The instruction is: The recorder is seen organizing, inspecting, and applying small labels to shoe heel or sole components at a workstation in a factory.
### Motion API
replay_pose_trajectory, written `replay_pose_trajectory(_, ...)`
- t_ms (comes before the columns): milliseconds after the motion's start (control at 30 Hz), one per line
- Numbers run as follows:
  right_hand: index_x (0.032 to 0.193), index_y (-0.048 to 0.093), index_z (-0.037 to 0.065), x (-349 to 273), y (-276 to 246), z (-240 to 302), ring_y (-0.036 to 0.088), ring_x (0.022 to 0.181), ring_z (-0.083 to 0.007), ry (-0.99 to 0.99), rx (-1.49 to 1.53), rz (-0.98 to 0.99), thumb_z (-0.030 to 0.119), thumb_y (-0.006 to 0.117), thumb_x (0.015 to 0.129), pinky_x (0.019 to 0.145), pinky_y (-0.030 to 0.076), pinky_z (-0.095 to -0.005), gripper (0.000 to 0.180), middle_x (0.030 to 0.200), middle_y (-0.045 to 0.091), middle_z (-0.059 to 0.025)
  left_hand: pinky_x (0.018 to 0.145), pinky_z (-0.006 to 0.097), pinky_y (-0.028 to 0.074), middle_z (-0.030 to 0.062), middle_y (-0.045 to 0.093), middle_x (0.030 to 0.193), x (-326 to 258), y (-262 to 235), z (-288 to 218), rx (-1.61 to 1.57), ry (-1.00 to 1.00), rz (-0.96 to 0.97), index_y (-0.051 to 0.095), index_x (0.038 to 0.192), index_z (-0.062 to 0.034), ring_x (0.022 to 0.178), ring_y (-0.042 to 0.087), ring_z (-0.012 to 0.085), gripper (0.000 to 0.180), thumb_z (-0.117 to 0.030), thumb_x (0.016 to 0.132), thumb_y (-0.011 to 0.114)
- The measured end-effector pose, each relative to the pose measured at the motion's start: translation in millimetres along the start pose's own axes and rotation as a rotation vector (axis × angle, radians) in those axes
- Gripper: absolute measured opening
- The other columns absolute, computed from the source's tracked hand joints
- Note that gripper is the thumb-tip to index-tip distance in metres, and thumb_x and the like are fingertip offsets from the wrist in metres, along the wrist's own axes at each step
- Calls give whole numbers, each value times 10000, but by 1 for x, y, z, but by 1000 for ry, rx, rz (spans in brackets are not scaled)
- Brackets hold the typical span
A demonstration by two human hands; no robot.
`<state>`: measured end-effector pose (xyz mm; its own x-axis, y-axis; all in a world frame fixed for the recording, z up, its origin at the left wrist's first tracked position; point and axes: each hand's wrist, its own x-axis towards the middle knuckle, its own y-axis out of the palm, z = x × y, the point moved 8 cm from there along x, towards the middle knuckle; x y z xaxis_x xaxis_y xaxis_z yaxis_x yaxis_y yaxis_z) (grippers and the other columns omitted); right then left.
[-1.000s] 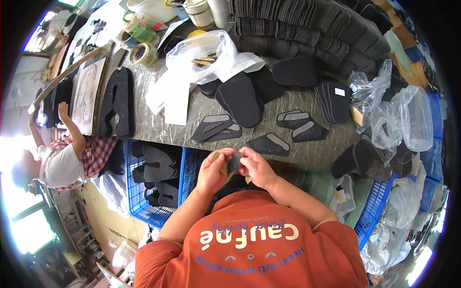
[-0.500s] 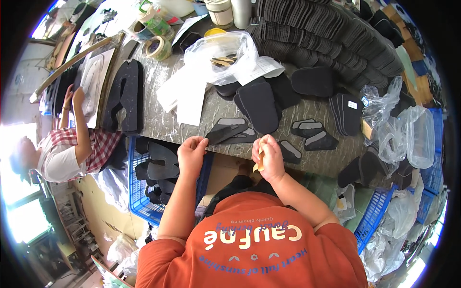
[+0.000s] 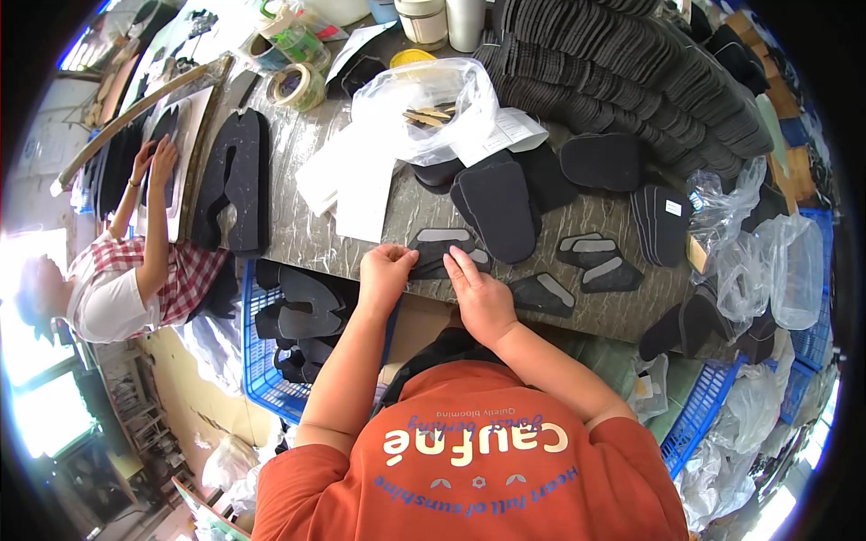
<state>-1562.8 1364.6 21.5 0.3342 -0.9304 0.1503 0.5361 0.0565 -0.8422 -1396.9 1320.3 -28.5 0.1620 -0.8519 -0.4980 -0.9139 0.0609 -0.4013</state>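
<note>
At the table's near edge my left hand (image 3: 386, 275) pinches one end of a flat black foam piece (image 3: 431, 270). My right hand (image 3: 483, 298) lies at its other end, index and middle fingers stretched out on it; its palm side is hidden. Partly under the held piece lie similar black pieces with grey strips (image 3: 445, 236). To the right of my hands are another black piece with a grey strip (image 3: 544, 294) and a small overlapping group of them (image 3: 591, 261). Beyond sits a stack of larger rounded black pads (image 3: 496, 207).
A clear plastic bag (image 3: 424, 99) with tan strips lies on white paper (image 3: 365, 194). Long rows of stacked black pads (image 3: 631, 81) stand at the far right. A blue basket (image 3: 255, 361) with black pieces stands at lower left. A co-worker (image 3: 149, 261) works at the left.
My right hand has moved left and down onto the black piece, its fist unfolding into stretched fingers. The yellowish strip it held is out of sight. My left hand has shifted slightly right.
</note>
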Motion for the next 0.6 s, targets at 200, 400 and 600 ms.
replay_pose_trajectory(200,1285,466,50,7,24,-7,610,613,-221,40,-156,202,85,514,769,548,524,-362,520,1356,437,-112,593,310,475,115,655,717,-3,0,-1,202,-12,-17,659,840,7,619,614,184,205,-176,755,693)
replay_pose_trajectory(400,1325,412,70,10,40,-16,625,623,-241,175,-137,305,79,475,788,571,523,-377,541,1377,409,-123,666,367,510,119,489,1298,-47,39,-59,883,810,-37,563,1160,-74,762,625,271,428,-109,734,545)
replay_pose_trajectory(600,1322,409,70,6,36,-11,631,603,-265,106,-132,295,95,462,811,577,529,-395,514,1331,439,-173,600,314,514,99,285,1466,-45,38,-15,1393,580,80,362,1365,-56,652,631,167,617,-154,774,513)
